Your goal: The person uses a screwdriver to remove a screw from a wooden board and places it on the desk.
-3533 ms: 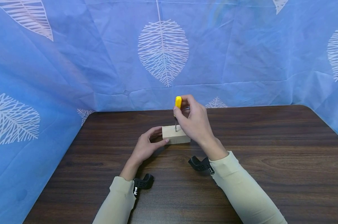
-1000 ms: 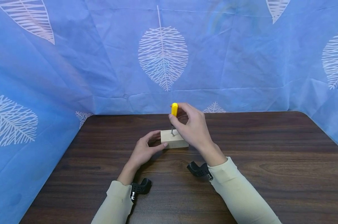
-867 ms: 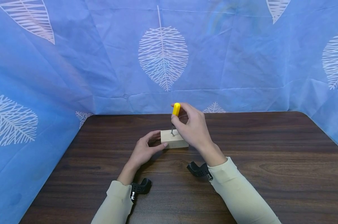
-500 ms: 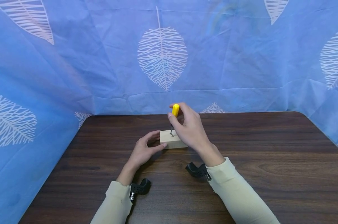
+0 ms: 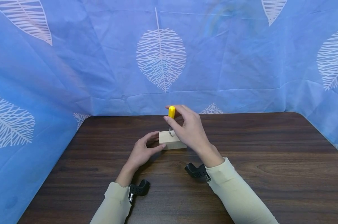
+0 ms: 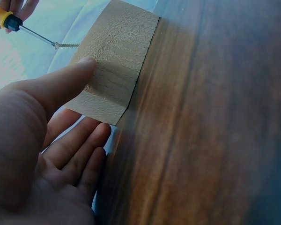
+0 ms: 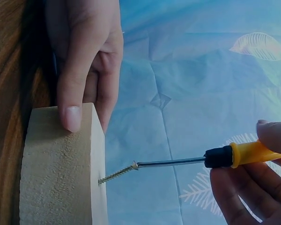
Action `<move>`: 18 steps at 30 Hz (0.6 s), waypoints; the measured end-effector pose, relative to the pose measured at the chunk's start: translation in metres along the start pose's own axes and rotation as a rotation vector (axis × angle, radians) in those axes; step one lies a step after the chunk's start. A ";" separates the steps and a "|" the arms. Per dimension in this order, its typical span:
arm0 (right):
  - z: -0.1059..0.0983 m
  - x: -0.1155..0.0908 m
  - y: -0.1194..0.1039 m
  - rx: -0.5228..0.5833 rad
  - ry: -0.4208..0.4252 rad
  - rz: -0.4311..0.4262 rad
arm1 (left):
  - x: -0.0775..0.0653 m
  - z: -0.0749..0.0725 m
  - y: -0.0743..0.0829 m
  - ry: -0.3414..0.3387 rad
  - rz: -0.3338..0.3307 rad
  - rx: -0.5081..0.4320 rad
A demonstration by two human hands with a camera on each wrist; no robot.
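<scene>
A pale wooden block (image 5: 173, 143) lies on the dark table. My left hand (image 5: 142, 151) grips its left end, the thumb on the near face and fingers behind. From the block's top a threaded screw (image 7: 118, 174) sticks out, leaning, with much of its thread showing. My right hand (image 5: 189, 127) pinches the yellow handle of a screwdriver (image 5: 171, 112) between thumb and fingers. In the right wrist view, the screwdriver's metal shaft (image 7: 171, 162) meets the screw head, at a slight angle to the screw. The left wrist view also shows the screw (image 6: 67, 45) and the shaft tip touching.
The brown wood-grain table (image 5: 255, 149) extends around the block. Behind it hangs a blue cloth (image 5: 107, 62) with white leaf prints. A black wrist mount (image 5: 140, 188) sits at the left cuff and another black mount (image 5: 196, 170) at the right.
The right hand and the screwdriver handle have shifted slightly left, and the handle now stands more upright. The screw leans more than 3.5 s ago. The left hand keeps its grip on the block.
</scene>
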State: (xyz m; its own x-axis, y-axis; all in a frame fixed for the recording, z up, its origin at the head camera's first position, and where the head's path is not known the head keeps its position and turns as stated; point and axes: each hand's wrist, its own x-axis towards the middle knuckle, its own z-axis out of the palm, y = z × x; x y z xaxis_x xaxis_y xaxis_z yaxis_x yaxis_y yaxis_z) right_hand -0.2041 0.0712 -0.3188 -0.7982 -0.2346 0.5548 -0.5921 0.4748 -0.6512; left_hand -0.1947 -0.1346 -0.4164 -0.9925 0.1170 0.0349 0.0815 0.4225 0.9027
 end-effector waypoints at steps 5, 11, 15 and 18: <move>-0.003 0.001 -0.002 0.085 -0.018 0.088 | 0.000 0.000 0.000 0.000 0.003 0.004; -0.005 0.001 -0.002 0.153 -0.018 0.141 | 0.000 0.000 0.000 0.001 0.000 0.010; -0.006 0.001 -0.003 0.162 -0.022 0.153 | 0.000 0.000 0.000 0.002 -0.002 0.007; -0.006 0.002 -0.004 0.166 -0.028 0.160 | 0.000 0.000 0.001 0.003 -0.007 0.004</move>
State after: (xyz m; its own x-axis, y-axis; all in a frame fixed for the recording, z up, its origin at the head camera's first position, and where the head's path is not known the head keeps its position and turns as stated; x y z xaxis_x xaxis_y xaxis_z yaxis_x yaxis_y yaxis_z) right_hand -0.2024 0.0740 -0.3122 -0.8849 -0.1922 0.4243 -0.4658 0.3625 -0.8072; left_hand -0.1949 -0.1343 -0.4155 -0.9933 0.1111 0.0301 0.0751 0.4268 0.9012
